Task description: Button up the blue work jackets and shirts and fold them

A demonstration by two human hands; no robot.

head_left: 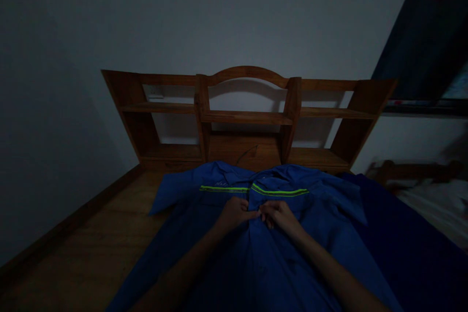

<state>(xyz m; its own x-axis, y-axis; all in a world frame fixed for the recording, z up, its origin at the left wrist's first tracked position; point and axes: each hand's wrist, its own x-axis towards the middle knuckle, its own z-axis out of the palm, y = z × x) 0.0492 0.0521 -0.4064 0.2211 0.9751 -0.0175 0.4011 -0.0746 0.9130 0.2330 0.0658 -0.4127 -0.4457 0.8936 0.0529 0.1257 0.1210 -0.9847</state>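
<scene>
A blue short-sleeved shirt lies spread out with its collar toward the wooden headboard. Bright yellow-green stripes cross its chest on both sides of the front opening. My left hand pinches the left side of the front edge just below the stripes. Close against it, my right hand is closed on the other front edge, the fingertips of both nearly meeting at the middle. Whether a button sits between the fingers is too dark and small to make out.
A wooden headboard with open shelves stands against the pale wall. Bare wooden boards show at the left. Dark blue cloth lies to the right, and a dark curtain hangs at the upper right.
</scene>
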